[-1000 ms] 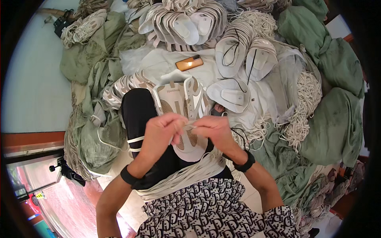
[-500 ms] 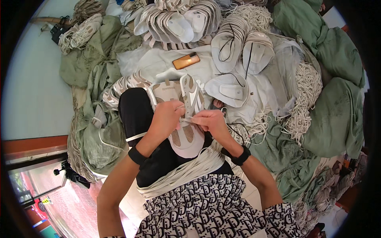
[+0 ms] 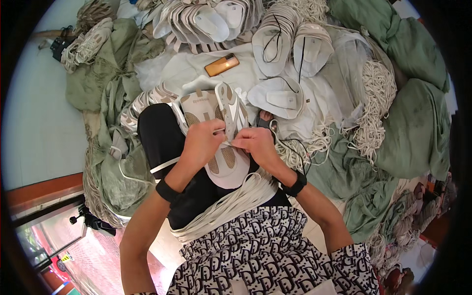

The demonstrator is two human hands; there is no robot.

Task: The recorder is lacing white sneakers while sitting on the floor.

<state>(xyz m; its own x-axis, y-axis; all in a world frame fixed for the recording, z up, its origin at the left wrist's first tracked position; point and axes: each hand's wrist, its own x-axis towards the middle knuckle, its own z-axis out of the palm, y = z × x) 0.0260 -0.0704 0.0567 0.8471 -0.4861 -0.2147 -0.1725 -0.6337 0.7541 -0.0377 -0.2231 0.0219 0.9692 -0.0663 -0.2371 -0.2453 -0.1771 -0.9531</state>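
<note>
A beige and white shoe upper [image 3: 227, 173] with tan mesh panels rests on my black-clad lap, its toe toward me. Over its lace holes both my hands meet. My left hand [image 3: 202, 143] is closed in a pinch on the white shoelace [image 3: 228, 143], at the left of the lacing. From the right, my right hand [image 3: 259, 146] pinches the same lace between thumb and forefinger. Their fingertips are close together, partly hiding the lace's path. Across my thighs lies a thick bundle of cream laces [image 3: 223, 212].
An orange phone [image 3: 221, 65] lies on white sheeting [image 3: 172, 71] ahead. Stacked shoe uppers [image 3: 209, 24] stand beyond it, and more uppers [image 3: 276, 42] are to the right. Tangled laces [image 3: 376, 105] and green sacks [image 3: 413, 130] fill the right side; green cloth [image 3: 125, 169] drapes at left.
The whole view has shifted slightly, so the shoe upper and surroundings appear higher and farther left. Both hands stay pinched on the lace, with only small finger movement.
</note>
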